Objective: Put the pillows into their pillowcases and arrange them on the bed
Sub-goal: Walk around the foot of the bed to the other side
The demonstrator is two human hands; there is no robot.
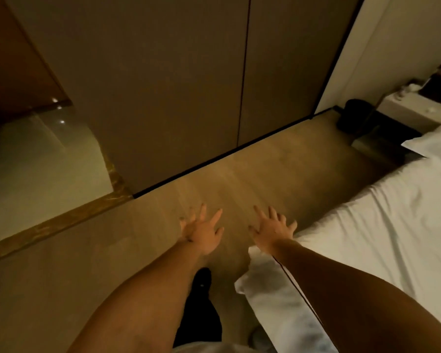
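Both bare forearms are reaching out from the bottom of the view, with a dark trouser leg and black shoe showing between them on the floor. Just under the right forearm, a white, softly mottled pillow is lying at the near corner of the bed; whether it is already in its case, I cannot tell. It is looking plump and yielding, so it is likely light and floppy, best taken by the corners or the short edge.

Further out, the left hand is hovering with fingers spread wide, holding nothing, and the right hand is doing the same, splayed above the floor just beside the mattress edge.

To the right, the white cotton-sheeted bed is stretching away, its sheet slightly wrinkled and matte. A second white pillow is sitting at the head end.

Beyond that, the pale wood-grain floor is running to a tall flat-panelled brown wardrobe, a black round bin and a small white bedside desk.
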